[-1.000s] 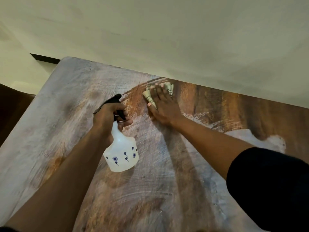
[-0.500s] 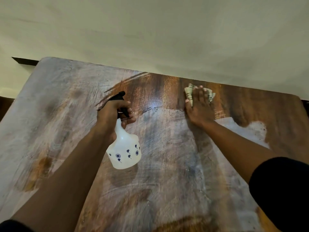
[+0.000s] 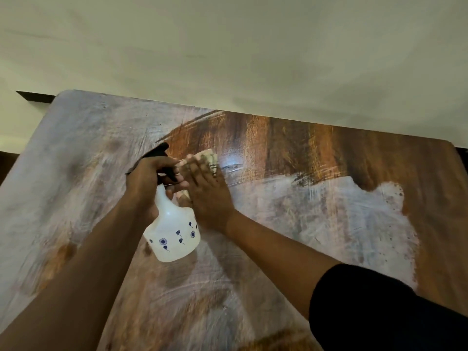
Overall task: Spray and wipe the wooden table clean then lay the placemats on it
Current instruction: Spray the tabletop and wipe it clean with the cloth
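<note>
The wooden table point(image 3: 354, 153) fills the view, dark and shiny along its far edge, covered in whitish smears elsewhere. My left hand point(image 3: 149, 178) grips the neck and black trigger of a white spray bottle point(image 3: 174, 234) with small blue prints, held above the table's middle. My right hand point(image 3: 205, 191) lies flat with straight fingers on a folded pale cloth point(image 3: 209, 159), pressing it onto the table just right of the bottle's head. Most of the cloth is hidden under the fingers. No placemats are in view.
A pale wall point(image 3: 228, 46) runs right behind the table's far edge. A thick white patch of residue point(image 3: 374, 224) sits on the right part of the table. Dark floor shows at the far left.
My right hand slid the cloth right along the far edge, then back left until it is beside my left hand. The bottle stayed about where it was.
</note>
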